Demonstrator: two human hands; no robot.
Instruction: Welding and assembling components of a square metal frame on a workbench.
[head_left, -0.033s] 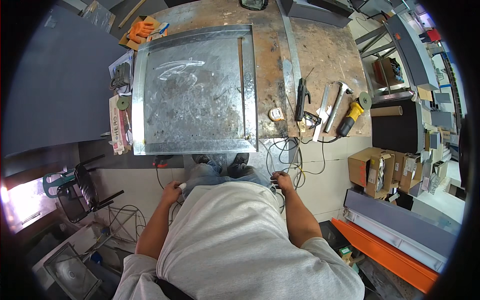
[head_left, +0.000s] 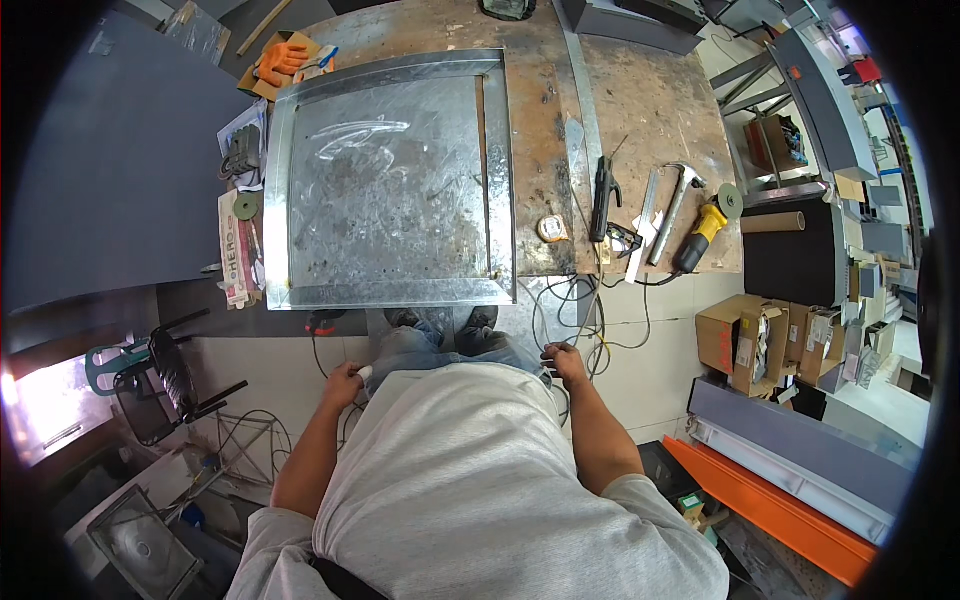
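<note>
Low beside my left thigh is my left hand (head_left: 343, 384), its fingers curled in, with a small white piece (head_left: 366, 373) at the fingertips; its kind is too small to tell. By my right thigh hangs my right hand (head_left: 567, 362), fingers loosely bent and somewhat apart, with nothing visible in them. Both hands are off the workbench (head_left: 545, 110). In front of me a square sheet-metal panel with a raised frame (head_left: 390, 200) lies on the bench, with white scribbled marks on its face and a narrow slot near its right side.
Right of the panel lie a tape measure (head_left: 551, 229), welding electrode holder (head_left: 602, 200), steel ruler (head_left: 643, 225), hammer (head_left: 672, 210) and yellow angle grinder (head_left: 704, 232). Cables (head_left: 590, 320) trail onto the floor. Orange gloves (head_left: 281, 62) sit far left; cardboard boxes (head_left: 765, 345) stand right.
</note>
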